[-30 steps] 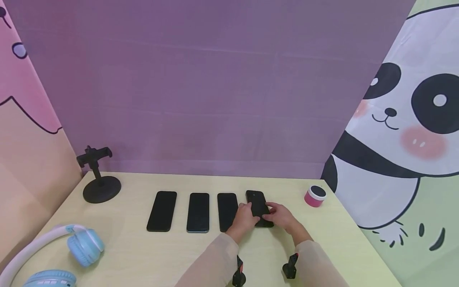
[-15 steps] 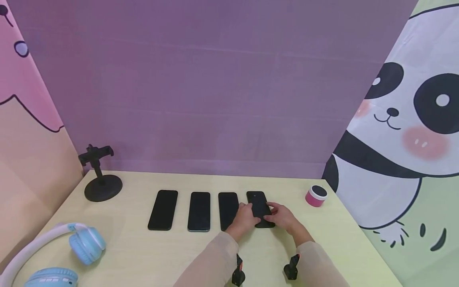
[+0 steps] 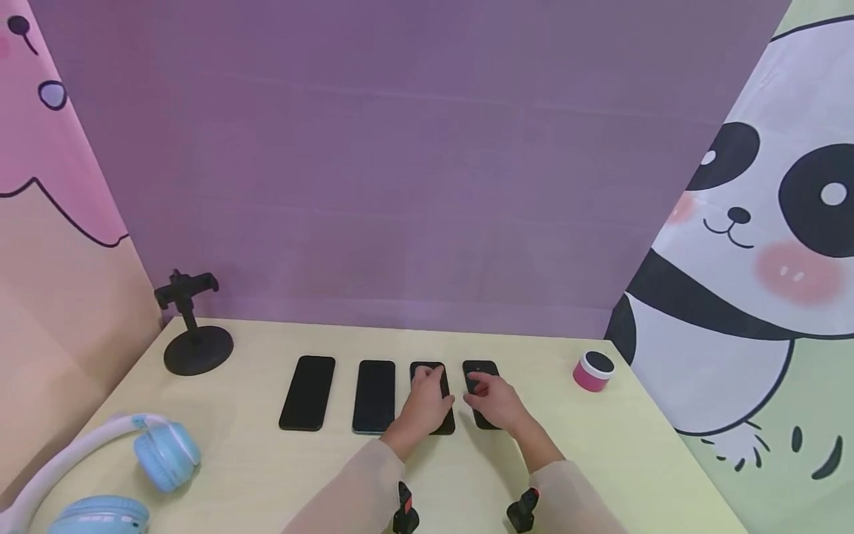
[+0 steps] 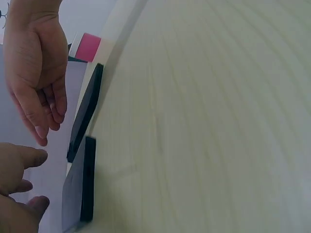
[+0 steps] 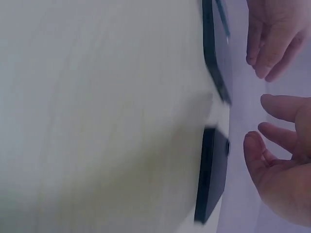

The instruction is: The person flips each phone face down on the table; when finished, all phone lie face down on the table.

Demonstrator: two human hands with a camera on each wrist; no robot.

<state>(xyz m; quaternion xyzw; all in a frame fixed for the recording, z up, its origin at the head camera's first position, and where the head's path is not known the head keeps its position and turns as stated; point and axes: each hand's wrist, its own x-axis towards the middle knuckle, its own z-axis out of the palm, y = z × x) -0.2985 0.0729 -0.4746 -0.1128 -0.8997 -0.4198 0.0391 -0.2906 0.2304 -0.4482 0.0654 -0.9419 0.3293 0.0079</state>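
On the table (image 3: 233, 460), at about 8 o'clock from the middle, lie blue headphones (image 3: 100, 475). At 10 o'clock stands a black phone stand (image 3: 195, 334).

Next comes a row of four black phones, flat and side by side. The first phone (image 3: 308, 392) and the second phone (image 3: 374, 396) lie bare, with no hand near them.

The left hand (image 3: 425, 406) is over the third phone (image 3: 431, 397). Its fingers are loose and a little bent, pointing toward 12 o'clock. In the left wrist view the fingers (image 4: 22, 160) are just above the phone's (image 4: 80, 187) face and grip nothing. Whether a fingertip touches the glass is hard to tell.

Just to the right, the right hand (image 3: 495, 401) is over the fourth phone (image 3: 480, 393), which lies at about 3 o'clock from the third, a thin strip of table between them. The right wrist view is blurry, but the fingers (image 5: 279, 138) look spread and relaxed beside the phone's (image 5: 212, 172) edge, holding nothing. The two hands are close together but apart.

At 2 o'clock, near the table's far right corner, sits a small pink pot with a dark lid (image 3: 592, 371), well apart from the hands.

Behind the table hangs a purple wall (image 3: 414, 163), and at the right a panda picture (image 3: 767, 245).
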